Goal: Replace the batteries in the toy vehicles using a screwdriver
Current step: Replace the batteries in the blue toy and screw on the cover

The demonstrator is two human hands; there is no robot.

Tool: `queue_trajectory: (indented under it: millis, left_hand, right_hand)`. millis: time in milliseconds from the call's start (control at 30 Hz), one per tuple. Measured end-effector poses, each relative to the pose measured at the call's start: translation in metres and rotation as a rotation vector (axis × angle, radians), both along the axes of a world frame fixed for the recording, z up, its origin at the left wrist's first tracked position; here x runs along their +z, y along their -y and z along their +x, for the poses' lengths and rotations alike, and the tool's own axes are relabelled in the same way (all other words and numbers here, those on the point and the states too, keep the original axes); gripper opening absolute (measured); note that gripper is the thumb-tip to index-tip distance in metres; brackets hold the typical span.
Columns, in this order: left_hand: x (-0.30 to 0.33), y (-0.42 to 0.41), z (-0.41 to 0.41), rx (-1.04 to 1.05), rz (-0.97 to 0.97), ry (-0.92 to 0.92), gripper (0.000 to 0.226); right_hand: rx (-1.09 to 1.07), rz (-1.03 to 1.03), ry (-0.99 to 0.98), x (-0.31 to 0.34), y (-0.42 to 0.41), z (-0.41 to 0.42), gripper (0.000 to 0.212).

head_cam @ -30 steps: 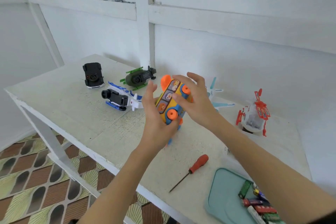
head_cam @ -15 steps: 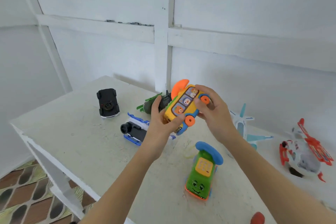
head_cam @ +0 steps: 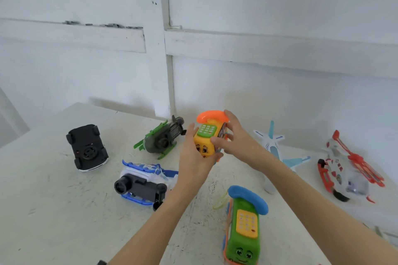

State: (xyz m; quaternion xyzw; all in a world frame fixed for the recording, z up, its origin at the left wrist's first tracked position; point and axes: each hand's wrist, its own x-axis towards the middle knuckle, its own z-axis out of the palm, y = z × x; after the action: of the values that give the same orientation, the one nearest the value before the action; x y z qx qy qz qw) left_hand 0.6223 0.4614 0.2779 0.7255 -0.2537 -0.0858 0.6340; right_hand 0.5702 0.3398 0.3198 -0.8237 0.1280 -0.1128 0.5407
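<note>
Gripping yellow plastic phone-shaped toy car [head_cam: 205, 140] with orange handset between left hand [head_cam: 193, 157] and right hand [head_cam: 233, 135], fingers curled around it, above white table [head_cam: 53, 211].

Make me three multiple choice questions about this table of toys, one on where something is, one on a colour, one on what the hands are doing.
1. Where is the black toy car?
A. far left of the white table
B. beside the red and white toy helicopter
C. in a hand

2. What colour is the handset on the green toy phone car?
A. orange
B. blue
C. black

3. What holds the yellow toy phone car with the orange handset?
A. nothing
B. left hand only
C. both hands

Answers: 1 A, it lies wheels up at the left end. 2 B, a blue handset tops it. 3 C, the right hand grips it too.
</note>
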Motion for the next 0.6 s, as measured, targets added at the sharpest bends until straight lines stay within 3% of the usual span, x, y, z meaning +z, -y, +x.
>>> queue_trajectory:
  millis: [167, 333, 600]
  left_hand:
    - [-0.023, 0.009, 0.013, -0.037, 0.011, -0.025, 0.073]
    - [-0.033, 0.010, 0.037, -0.156, 0.100, -0.054, 0.079]
    - [-0.052, 0.026, 0.049, -0.145, 0.172, -0.135, 0.080]
  right_hand:
    - [-0.007, 0.068, -0.028, -0.020, 0.016, 0.012, 0.089]
    - [0.008, 0.086, -0.089, -0.040, 0.030, 0.022, 0.095]
    - [-0.021, 0.116, -0.154, -0.068, 0.033, 0.033, 0.099]
